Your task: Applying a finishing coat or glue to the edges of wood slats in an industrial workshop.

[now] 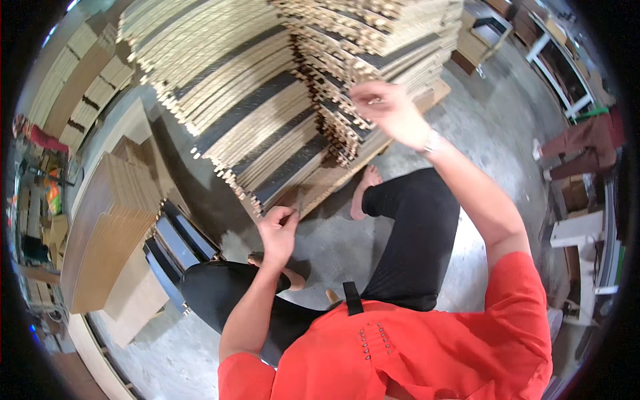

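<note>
A tall stack of narrow wooden boards [257, 110], pale with dark ones in between, stands before me. Small pegs stick out of the board ends [343, 137]. My left hand [277, 235] is closed in a pinch by the stack's near lower corner; a thin dark sliver shows at its fingertips, too small to name. Raised beside the peg ends on the stack's right part, my right hand [393, 115] is slightly blurred, its fingers curled together. Whatever it may hold cannot be made out.
Beneath the stack is a wooden pallet [343, 179]. Curved brown panels [110, 243] and blue-and-black pieces [180, 237] stand at my left. A person's legs [583, 148] show at far right, near a white-framed rack [560, 67]. Another person's red sleeve [47, 139] appears far left.
</note>
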A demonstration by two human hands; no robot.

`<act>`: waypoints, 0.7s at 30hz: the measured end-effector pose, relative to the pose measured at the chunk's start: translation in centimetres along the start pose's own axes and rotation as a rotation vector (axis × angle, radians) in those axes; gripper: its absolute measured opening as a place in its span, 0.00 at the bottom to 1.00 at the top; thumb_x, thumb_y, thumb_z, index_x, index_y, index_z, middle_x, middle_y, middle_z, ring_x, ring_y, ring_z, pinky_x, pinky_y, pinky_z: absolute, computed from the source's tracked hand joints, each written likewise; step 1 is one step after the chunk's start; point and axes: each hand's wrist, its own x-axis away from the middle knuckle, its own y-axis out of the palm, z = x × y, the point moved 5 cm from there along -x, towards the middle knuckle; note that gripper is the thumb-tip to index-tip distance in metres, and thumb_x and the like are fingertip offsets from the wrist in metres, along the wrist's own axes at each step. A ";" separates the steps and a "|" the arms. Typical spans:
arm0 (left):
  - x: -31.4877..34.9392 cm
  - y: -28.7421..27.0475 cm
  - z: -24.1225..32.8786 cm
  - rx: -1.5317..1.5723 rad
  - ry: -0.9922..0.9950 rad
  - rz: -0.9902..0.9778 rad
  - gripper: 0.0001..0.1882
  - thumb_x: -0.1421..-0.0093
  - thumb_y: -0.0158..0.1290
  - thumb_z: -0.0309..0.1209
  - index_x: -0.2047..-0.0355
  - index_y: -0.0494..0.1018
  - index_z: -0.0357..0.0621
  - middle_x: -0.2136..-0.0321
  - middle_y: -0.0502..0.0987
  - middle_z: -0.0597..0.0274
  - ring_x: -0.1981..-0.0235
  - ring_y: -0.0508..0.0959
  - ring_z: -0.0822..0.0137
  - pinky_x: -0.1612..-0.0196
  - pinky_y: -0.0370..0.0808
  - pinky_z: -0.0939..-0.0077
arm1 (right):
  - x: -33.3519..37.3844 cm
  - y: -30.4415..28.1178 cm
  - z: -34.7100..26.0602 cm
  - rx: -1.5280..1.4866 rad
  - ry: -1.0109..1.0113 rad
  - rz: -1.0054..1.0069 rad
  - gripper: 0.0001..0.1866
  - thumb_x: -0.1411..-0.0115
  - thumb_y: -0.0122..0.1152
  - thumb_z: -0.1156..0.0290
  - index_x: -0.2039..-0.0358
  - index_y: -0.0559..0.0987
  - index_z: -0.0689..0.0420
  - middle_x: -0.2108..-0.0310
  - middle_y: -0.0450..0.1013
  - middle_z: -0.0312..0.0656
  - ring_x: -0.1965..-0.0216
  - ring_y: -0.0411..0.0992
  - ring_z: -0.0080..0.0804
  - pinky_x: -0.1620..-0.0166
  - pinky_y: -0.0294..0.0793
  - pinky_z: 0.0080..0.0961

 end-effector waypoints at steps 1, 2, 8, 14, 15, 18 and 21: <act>-0.1 -0.1 0.6 -0.037 0.003 0.020 0.04 0.44 0.58 0.22 0.70 0.77 0.33 0.80 0.75 0.70 0.77 0.69 0.80 0.74 0.67 0.84 | -2.6 2.9 0.1 0.096 -0.025 -0.090 0.17 0.47 0.63 0.71 0.56 0.78 0.61 0.60 0.76 0.49 0.57 0.75 0.38 0.52 0.74 0.29; -0.3 0.1 1.8 -0.022 -0.009 0.014 0.04 0.44 0.58 0.22 0.70 0.77 0.33 0.79 0.75 0.69 0.77 0.69 0.80 0.73 0.67 0.83 | -5.4 4.4 0.3 0.276 -0.126 -0.068 0.20 0.47 0.62 0.70 0.54 0.77 0.61 0.57 0.74 0.52 0.54 0.73 0.43 0.49 0.72 0.33; -0.7 -0.6 3.0 -0.002 0.082 0.079 0.04 0.50 0.60 0.21 0.74 0.76 0.35 0.81 0.73 0.57 0.79 0.73 0.67 0.74 0.68 0.73 | -20.2 8.3 1.2 0.646 -0.139 0.210 0.25 0.50 0.56 0.76 0.49 0.73 0.60 0.48 0.67 0.56 0.46 0.65 0.54 0.43 0.67 0.39; -0.3 -1.7 2.8 0.081 0.024 0.087 0.04 0.50 0.59 0.20 0.75 0.75 0.35 0.80 0.73 0.55 0.80 0.73 0.66 0.75 0.69 0.73 | -28.3 8.7 -5.1 0.759 -0.322 0.445 0.30 0.51 0.55 0.77 0.44 0.69 0.51 0.40 0.59 0.55 0.42 0.60 0.59 0.42 0.66 0.45; -0.5 -1.3 3.1 0.099 0.020 0.069 0.04 0.50 0.59 0.20 0.75 0.75 0.35 0.80 0.73 0.56 0.80 0.74 0.67 0.75 0.69 0.73 | -30.6 7.6 -4.8 0.829 -0.266 0.410 0.31 0.50 0.54 0.75 0.42 0.68 0.50 0.39 0.58 0.55 0.40 0.59 0.59 0.41 0.65 0.45; -0.5 -0.8 3.2 0.146 0.051 0.049 0.03 0.49 0.59 0.20 0.74 0.75 0.35 0.79 0.74 0.57 0.80 0.74 0.68 0.75 0.70 0.74 | -34.1 6.5 -3.8 0.929 -0.152 0.192 0.32 0.51 0.54 0.70 0.41 0.69 0.48 0.41 0.62 0.54 0.42 0.62 0.56 0.40 0.64 0.41; -0.3 -1.1 3.8 0.145 0.031 0.040 0.03 0.49 0.59 0.20 0.74 0.75 0.35 0.79 0.74 0.57 0.80 0.75 0.68 0.75 0.70 0.75 | -33.1 5.7 -5.0 1.074 -0.152 0.162 0.33 0.54 0.57 0.68 0.42 0.72 0.43 0.50 0.67 0.51 0.46 0.66 0.47 0.43 0.67 0.37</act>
